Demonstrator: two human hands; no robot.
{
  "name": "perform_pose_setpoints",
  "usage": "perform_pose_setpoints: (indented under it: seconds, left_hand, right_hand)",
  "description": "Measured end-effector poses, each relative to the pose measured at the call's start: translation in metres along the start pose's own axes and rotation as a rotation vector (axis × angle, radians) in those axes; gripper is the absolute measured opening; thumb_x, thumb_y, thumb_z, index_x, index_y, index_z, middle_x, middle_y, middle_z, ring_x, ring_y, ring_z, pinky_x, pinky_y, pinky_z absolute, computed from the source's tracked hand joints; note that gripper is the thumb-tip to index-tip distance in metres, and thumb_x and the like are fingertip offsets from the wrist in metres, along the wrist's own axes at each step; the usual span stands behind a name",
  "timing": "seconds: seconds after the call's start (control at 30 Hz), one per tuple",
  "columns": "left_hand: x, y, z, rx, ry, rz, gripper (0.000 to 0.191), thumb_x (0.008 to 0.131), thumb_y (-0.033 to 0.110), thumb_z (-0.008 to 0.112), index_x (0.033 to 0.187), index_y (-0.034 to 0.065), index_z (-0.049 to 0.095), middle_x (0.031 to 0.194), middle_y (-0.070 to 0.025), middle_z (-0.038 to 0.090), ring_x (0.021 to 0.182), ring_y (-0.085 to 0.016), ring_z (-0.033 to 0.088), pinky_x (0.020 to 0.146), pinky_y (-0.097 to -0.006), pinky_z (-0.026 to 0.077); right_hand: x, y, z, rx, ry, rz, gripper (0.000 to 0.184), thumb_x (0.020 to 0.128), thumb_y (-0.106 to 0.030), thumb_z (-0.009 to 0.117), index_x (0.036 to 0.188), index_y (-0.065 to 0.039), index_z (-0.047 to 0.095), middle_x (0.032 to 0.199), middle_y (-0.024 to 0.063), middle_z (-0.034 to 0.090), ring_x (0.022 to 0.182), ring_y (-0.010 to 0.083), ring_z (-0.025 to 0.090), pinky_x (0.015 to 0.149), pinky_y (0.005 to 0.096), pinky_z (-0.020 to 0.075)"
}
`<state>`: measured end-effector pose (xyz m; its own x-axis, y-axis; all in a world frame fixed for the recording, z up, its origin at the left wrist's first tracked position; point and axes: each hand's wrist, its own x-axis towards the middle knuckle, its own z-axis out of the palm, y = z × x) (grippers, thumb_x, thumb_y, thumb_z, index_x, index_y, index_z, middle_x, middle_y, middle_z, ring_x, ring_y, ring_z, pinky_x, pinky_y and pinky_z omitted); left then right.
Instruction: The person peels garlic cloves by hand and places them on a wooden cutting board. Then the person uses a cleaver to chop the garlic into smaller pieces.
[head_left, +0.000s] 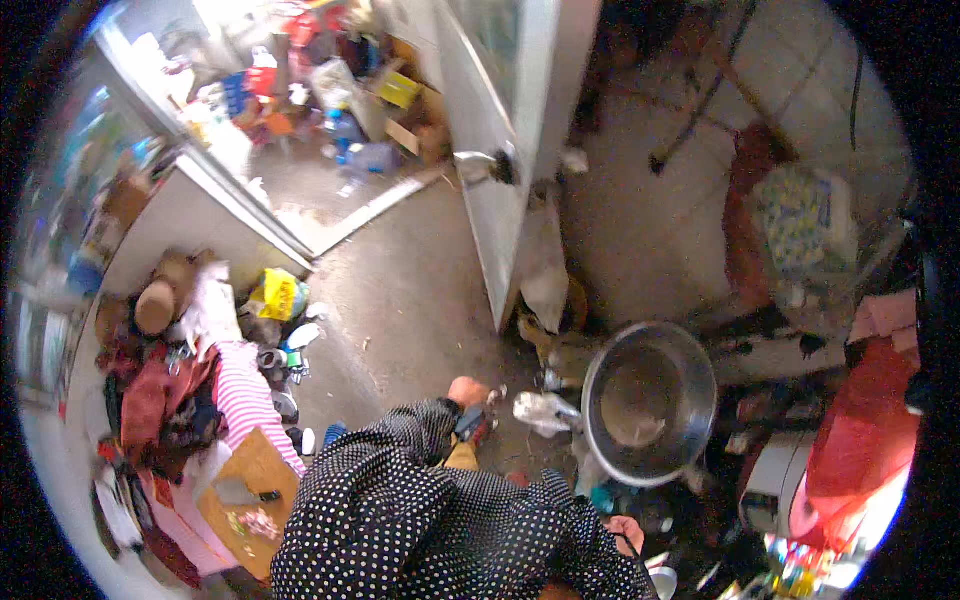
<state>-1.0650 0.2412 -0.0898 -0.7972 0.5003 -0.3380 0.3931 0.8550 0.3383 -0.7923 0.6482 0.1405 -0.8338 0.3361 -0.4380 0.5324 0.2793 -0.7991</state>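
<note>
My left hand (467, 391) shows past the dark cuff of my black polka-dot garment, above a sandalled foot (472, 426). It is blurred; whether it holds the small pale thing at its fingertips cannot be told. My right hand (627, 534) is partly visible at the garment's lower right edge, beside a thin dark strip, its grip unclear. A large round metal basin (651, 405) stands to the right, with a crumpled whitish plastic bag (543, 414) at its left. At lower left, a wooden board (251, 480) bears a cleaver (241, 493) and small pink pieces (259, 523).
A metal-framed door (491, 187) stands open ahead, with a pale sill (375, 214) beside it. Boxes (401, 94) and bottles lie beyond. Striped cloth (251, 397), a yellow bag (279, 294) and shoes (304, 336) lie left. Red cloth (859, 435) hangs at right.
</note>
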Motion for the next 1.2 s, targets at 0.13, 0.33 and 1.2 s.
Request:
perform_pose_setpoints:
  seconds: [0.13, 0.33, 1.2]
  left_hand:
    - [-0.096, 0.003, -0.006, 0.144, 0.001, -0.289, 0.018, 0.073, 0.026, 0.057, 0.075, 0.0174, 0.072, 0.078, -0.0093, 0.069, 0.076, -0.027, 0.068, 0.063, -0.0414, 0.053]
    - [-0.270, 0.054, 0.037, -1.459, 0.567, -0.953, 0.022, 0.080, 0.019, 0.069, 0.091, 0.0003, 0.062, 0.077, -0.0122, 0.065, 0.064, -0.022, 0.066, 0.048, -0.0337, 0.050]
    - [-0.726, 0.344, 0.410, -1.212, 1.377, -1.511, 0.024, 0.078, 0.028, 0.059, 0.073, 0.0053, 0.060, 0.072, -0.0125, 0.064, 0.065, -0.028, 0.061, 0.057, -0.0409, 0.047]
  right_hand:
    - [0.047, -0.017, -0.019, -0.031, -0.103, 0.045, 0.017, 0.091, -0.015, 0.056, 0.092, 0.003, 0.056, 0.074, 0.0105, 0.064, 0.054, 0.0134, 0.058, 0.051, 0.0258, 0.0479]
    - [0.079, -0.055, -0.046, -0.064, -0.251, -0.202, 0.020, 0.090, -0.017, 0.059, 0.095, 0.003, 0.059, 0.078, 0.0110, 0.066, 0.056, 0.0136, 0.061, 0.052, 0.0270, 0.0510]
    - [-0.130, -0.141, 0.320, -0.459, -1.405, -0.608, 0.018, 0.093, -0.018, 0.058, 0.102, -0.003, 0.058, 0.078, 0.0066, 0.062, 0.059, 0.0131, 0.057, 0.049, 0.0253, 0.0467]
